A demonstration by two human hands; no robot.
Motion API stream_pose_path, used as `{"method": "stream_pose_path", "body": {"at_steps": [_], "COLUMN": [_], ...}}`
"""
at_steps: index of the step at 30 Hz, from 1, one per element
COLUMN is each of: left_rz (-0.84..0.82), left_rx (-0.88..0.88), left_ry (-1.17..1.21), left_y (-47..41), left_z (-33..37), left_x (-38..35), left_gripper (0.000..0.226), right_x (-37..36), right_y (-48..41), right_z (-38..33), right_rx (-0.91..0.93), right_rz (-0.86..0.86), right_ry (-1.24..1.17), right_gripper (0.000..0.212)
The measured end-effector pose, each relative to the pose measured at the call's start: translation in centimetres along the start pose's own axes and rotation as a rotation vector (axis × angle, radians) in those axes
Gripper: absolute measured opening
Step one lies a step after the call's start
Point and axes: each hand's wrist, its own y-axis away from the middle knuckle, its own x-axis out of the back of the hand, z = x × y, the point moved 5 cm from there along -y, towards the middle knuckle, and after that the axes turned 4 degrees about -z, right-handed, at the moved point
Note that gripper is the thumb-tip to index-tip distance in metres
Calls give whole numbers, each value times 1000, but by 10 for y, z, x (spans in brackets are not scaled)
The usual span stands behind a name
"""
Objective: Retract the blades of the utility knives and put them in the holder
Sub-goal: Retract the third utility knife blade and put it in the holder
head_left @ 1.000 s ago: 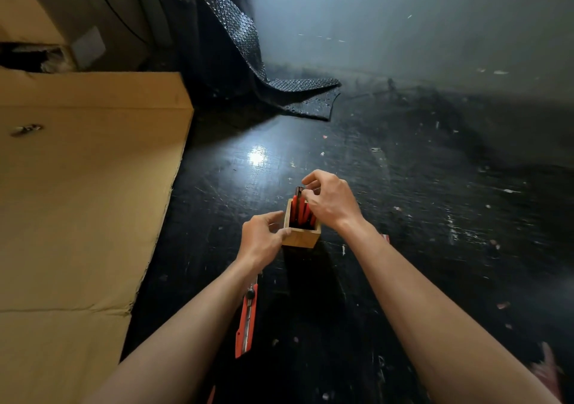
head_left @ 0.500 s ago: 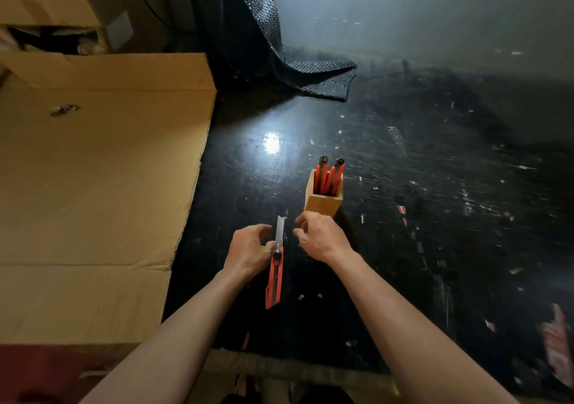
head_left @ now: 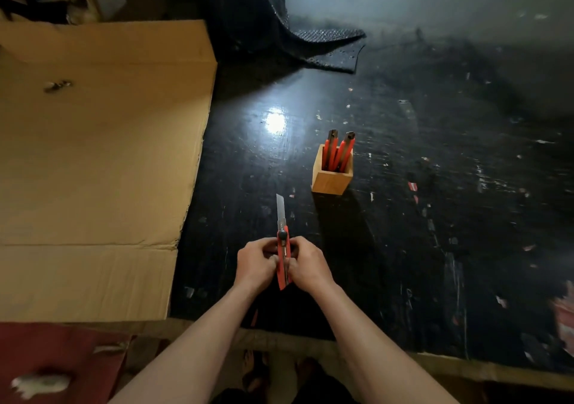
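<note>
A red utility knife (head_left: 283,256) is held above the black table near its front edge, its silver blade extended and pointing away from me. My left hand (head_left: 255,264) grips its left side and my right hand (head_left: 307,264) grips its right side, fingers wrapped around the red handle. Farther back and to the right stands a small square wooden holder (head_left: 330,180) with two red utility knives (head_left: 337,152) upright in it, their dark tips showing no blade.
A large flat sheet of cardboard (head_left: 93,155) covers the table's left part. A black bubble-textured mat (head_left: 313,46) hangs down at the back. The black tabletop (head_left: 435,217) is scratched and speckled. A red cloth (head_left: 56,360) lies below the table's front edge.
Both hands left the holder and drew back toward me. They picked up the knife that lay near the front edge and now hold it between them, blade still out.
</note>
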Motion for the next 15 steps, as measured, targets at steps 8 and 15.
{"method": "stream_pose_path", "body": {"at_steps": [8,15], "left_rz": [-41,-137], "left_rx": [-82,-240], "left_ry": [196,353], "left_y": [-7,-16], "left_z": [27,107], "left_x": [17,47], "left_gripper": [33,37], "right_x": [32,96], "right_y": [8,12], "right_z": [-17,-66], "right_rx": [46,276], "right_rz": [38,89], "right_ry": [-305,-412], "right_gripper": [29,34]}}
